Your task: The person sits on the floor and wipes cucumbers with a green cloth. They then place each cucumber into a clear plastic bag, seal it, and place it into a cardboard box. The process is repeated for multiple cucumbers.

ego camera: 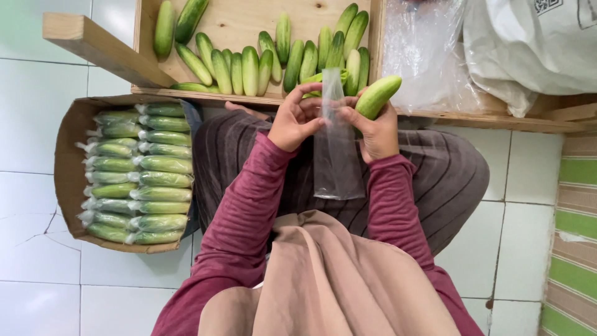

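Left hand (295,121) pinches clear bag (336,155) mouth; right hand (376,127) grips cucumber (377,96) above it. Thin film may slip shut, cucumber could snag.

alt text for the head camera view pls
Seen from above, a seated person's left hand and right hand pinch open a clear plastic bag, the right also holding a cucumber. A wooden tray of loose cucumbers lies ahead; a cardboard box of bagged ones sits left.

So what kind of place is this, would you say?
Likely a small produce packing spot on a tiled floor: a wooden tray of loose cucumbers, a cardboard box of bagged ones, and hands opening a clear bag.
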